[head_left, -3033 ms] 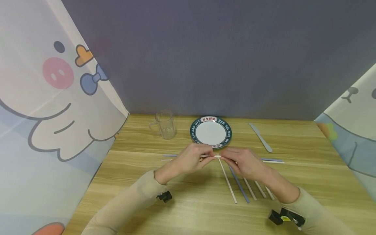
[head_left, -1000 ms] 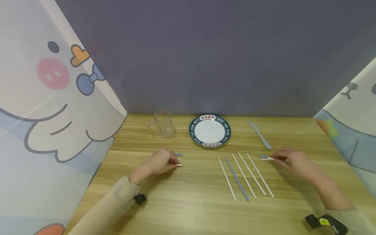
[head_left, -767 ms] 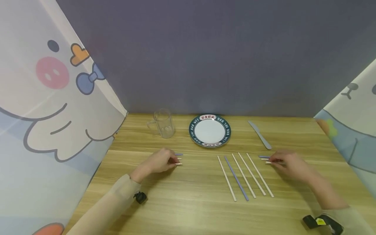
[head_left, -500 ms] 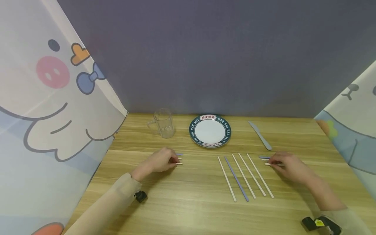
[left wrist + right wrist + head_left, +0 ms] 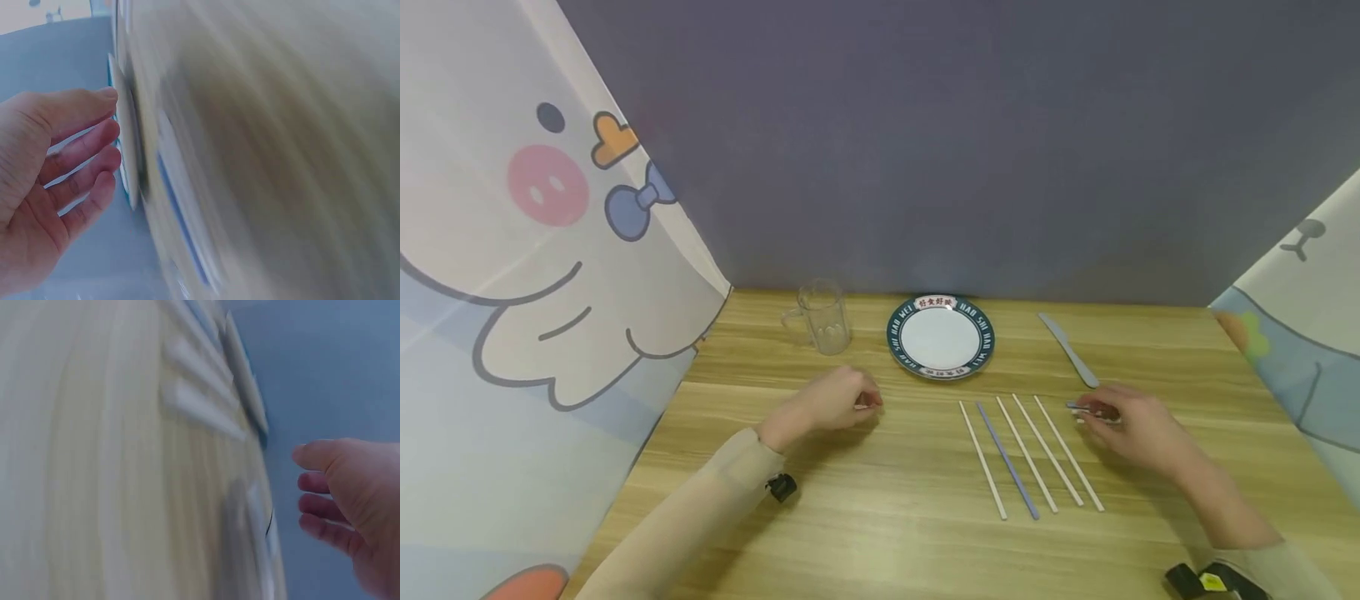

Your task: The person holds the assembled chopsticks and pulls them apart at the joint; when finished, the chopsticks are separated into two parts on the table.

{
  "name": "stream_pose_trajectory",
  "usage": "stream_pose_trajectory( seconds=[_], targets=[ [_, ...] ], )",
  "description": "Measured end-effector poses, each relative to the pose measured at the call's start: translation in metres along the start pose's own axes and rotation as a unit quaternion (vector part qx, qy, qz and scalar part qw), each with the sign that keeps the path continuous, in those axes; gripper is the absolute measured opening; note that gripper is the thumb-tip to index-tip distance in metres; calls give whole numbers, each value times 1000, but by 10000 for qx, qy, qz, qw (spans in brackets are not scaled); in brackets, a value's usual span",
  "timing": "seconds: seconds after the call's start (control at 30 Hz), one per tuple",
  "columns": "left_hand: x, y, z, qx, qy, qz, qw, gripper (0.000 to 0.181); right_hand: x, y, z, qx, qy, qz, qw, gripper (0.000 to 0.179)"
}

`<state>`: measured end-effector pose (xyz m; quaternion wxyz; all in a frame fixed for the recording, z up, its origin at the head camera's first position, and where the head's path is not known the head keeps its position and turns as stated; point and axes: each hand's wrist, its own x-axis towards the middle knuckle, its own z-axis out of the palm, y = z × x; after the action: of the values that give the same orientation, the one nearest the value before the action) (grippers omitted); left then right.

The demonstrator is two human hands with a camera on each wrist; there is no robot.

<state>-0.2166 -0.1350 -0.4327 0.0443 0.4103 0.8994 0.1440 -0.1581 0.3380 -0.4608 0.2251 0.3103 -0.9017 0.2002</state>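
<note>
Left hand and right hand: fingers relaxed, holding nothing. Five sticks lie between them; further stick ends show beside the right hand.

This looks like a little closed-in nook, with a table that looks like yellow wood. A plain dark gray wall stands right behind it. On the left is a big sheet with a white cartoon animal and a blue bow. On the right is a picture sheet with part of a cartoon face. A plate, a clear mug and a knife make it seem like a place to eat, but I can't tell if it is in a home
</note>
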Motion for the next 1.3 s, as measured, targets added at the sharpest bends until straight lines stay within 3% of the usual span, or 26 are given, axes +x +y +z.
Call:
stream_pose_trajectory(
  seconds=[0.2,0.37,0.6,0.87,1.03,1.13,1.3],
  targets=[
    [38,34,1,295,-257,470,9981,8,15,-36,3,45,134,176,9997,27],
    [61,58,9,560,-459,765,9944,12,20,-68,12,350,-329,624,9969,18],
    [81,79,23,936,-600,1253,9859,15,26,-98,22,782,-987,1103,9859,10],
    [88,88,35,900,-765,1484,9819,20,28,-117,38,1350,-1865,972,9683,9],
    [87,90,39,1020,-801,1495,9802,17,29,-128,50,1412,-1909,949,9668,23],
    [86,91,41,1043,-839,1428,9807,14,29,-134,56,1171,-1918,1051,9687,31],
    [85,90,44,965,-814,1373,9825,11,33,-138,61,999,-2075,1232,9653,30]
  ],
)
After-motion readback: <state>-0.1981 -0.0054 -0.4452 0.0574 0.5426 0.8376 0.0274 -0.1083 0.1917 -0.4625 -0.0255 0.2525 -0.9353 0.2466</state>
